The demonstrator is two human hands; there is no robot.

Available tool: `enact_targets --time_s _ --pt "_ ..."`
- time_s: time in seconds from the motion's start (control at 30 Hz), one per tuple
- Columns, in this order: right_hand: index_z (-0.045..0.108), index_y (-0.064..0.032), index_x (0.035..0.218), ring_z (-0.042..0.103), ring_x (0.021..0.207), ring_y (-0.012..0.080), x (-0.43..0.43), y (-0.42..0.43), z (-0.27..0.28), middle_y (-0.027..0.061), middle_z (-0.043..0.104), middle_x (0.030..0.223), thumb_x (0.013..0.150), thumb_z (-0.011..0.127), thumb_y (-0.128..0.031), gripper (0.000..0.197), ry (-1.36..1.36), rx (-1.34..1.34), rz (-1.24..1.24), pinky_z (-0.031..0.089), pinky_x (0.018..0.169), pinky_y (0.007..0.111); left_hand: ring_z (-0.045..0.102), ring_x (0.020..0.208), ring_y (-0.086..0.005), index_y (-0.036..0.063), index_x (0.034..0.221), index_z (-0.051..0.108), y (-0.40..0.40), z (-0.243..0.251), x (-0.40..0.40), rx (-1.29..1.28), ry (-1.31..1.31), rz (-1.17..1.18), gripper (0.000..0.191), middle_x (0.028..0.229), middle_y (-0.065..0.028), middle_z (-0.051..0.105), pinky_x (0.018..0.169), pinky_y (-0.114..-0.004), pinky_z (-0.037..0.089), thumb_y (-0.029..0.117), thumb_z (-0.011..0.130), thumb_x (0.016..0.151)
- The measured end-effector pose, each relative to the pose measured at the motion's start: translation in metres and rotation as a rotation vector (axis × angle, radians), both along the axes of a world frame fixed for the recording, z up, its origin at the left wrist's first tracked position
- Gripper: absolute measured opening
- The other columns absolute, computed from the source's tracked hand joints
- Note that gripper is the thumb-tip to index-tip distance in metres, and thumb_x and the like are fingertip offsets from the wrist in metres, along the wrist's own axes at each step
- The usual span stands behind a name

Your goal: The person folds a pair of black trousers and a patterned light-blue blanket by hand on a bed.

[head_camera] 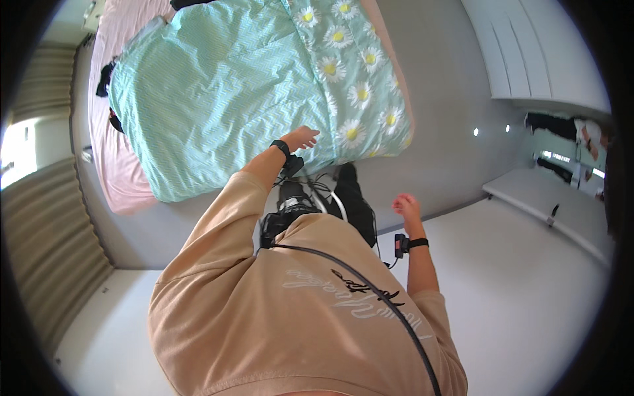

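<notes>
My left hand (301,138) is held over the foot of a bed, above a green quilt (223,94) with a zigzag pattern and a daisy-print band. Its fingers are apart and slightly bent, with nothing in them; whether it touches the quilt I cannot tell. The quilt lies rumpled on a pink bedsheet (116,173). Out to the right, away from the bed, my right hand (407,210) hangs in the air with its fingers curled in and no object visible in it. Both wrists carry a black strap with a small black device.
A grey floor (436,64) runs along the bed's right side. White cabinets (525,54) and a white shelf (540,203) stand at the right, beside a mirror (564,143) showing a person's reflection. Beige curtains (54,218) hang at the left. Black cables (346,267) cross my front and legs.
</notes>
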State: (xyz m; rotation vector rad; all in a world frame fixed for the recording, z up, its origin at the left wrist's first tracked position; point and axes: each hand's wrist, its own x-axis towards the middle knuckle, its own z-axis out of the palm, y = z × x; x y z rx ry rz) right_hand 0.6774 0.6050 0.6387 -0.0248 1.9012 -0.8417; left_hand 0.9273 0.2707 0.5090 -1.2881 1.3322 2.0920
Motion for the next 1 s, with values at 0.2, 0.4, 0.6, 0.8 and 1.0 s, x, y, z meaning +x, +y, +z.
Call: enact_targets --time_s 0.2,0.4,0.6,0.8,1.0 --pt "0.055 -0.0028 0.096 0.058 0.069 0.0143 -0.091 -0.043 -0.031 0.0066 0.060 0.080 0.083 0.051 -0.014 0.018 -0.073 -0.038 0.163 0.046 0.062 0.026 0.056 0.098 -0.0208 0.0089 0.117 0.054 0.009 -0.084 -0.077 -0.107 -0.129 -0.196 0.037 0.106 -0.0102 0.057 0.075 -0.038 0.047 0.033 0.048 0.089" --pt "0.055 -0.0026 0.099 0.058 0.074 0.0158 -0.138 -0.086 -0.059 0.0080 0.061 0.084 0.085 0.049 -0.014 0.019 -0.013 0.043 0.337 0.046 0.066 0.027 0.054 0.104 -0.0286 -0.0075 0.120 0.039 0.035 -0.131 -0.133 -0.168 -0.210 0.601 0.072 0.119 -0.0227 0.050 0.083 -0.037 0.045 0.036 0.071 0.072" --pt "0.055 -0.0018 0.098 0.057 0.075 0.0156 -0.151 -0.069 -0.061 0.0074 0.060 0.085 0.085 0.049 -0.012 0.018 -0.035 0.083 0.226 0.046 0.067 0.027 0.061 0.083 -0.0214 -0.0093 0.100 0.057 0.040 -0.160 -0.137 -0.012 -0.146 0.775 0.042 0.094 -0.0152 0.063 0.072 -0.035 0.048 0.024 0.068 0.076" --pt "0.055 -0.0016 0.096 0.057 0.074 0.0135 -0.109 -0.144 -0.069 0.0062 0.059 0.083 0.084 0.051 -0.010 0.015 -0.063 0.107 0.429 0.045 0.064 0.025 0.062 0.080 -0.0247 -0.0044 0.101 0.056 0.068 -0.115 -0.094 -0.244 -0.026 0.962 0.032 0.089 -0.0161 0.064 0.069 -0.037 0.047 0.015 0.063 0.077" --pt "0.048 -0.0007 0.107 0.059 0.080 0.0204 0.000 -0.332 -0.163 0.0136 0.059 0.088 0.076 0.066 -0.020 0.041 0.224 -0.210 0.976 0.047 0.068 0.031 0.058 0.083 -0.0364 -0.0007 0.104 0.050 0.061 -0.081 -0.051 -0.556 -0.132 0.750 0.035 0.090 -0.0218 0.060 0.071 -0.039 0.045 0.016 0.064 0.076"
